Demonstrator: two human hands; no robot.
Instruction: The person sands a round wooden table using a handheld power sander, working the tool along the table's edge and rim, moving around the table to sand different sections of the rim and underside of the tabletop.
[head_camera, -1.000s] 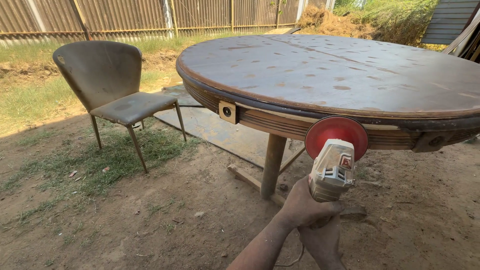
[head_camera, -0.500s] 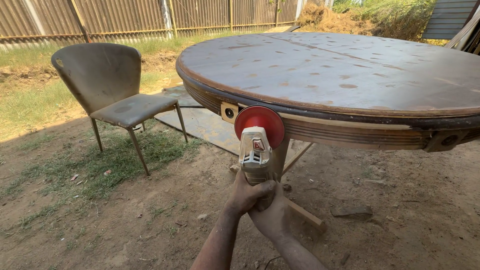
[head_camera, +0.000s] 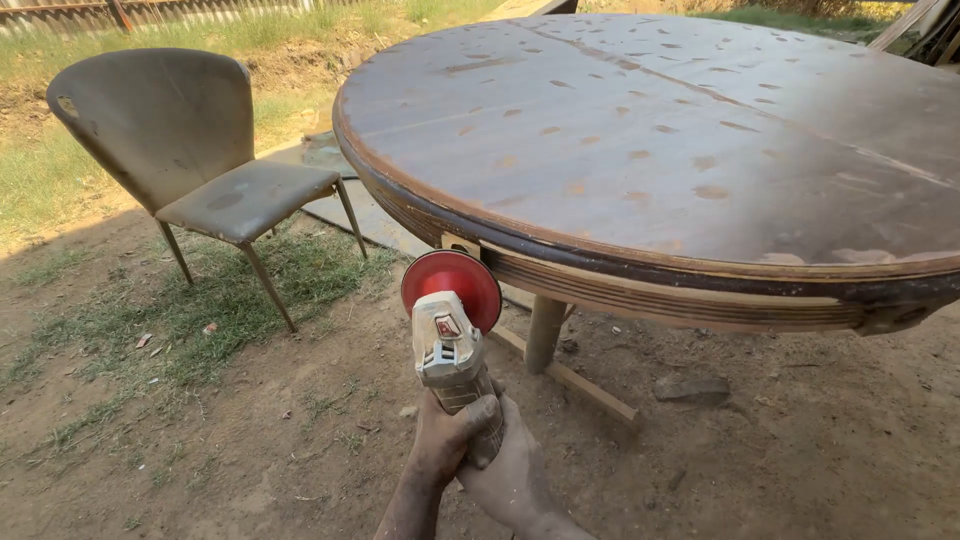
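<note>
below, both hands (head_camera: 480, 450) clenched round dusty grinder (head_camera: 452, 350), red disc at round wooden table's (head_camera: 650, 150) rim

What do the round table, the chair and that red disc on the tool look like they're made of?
Round table: apparently wood, worn dark finish with pale bare patches and layered bands along the edge.
Chair: metal-looking thin legs; the dusty grey-brown shell could be padded or moulded, hard to tell.
Red disc: probably an abrasive sanding pad; the grinder body looks like dusty grey plastic or metal.
</note>
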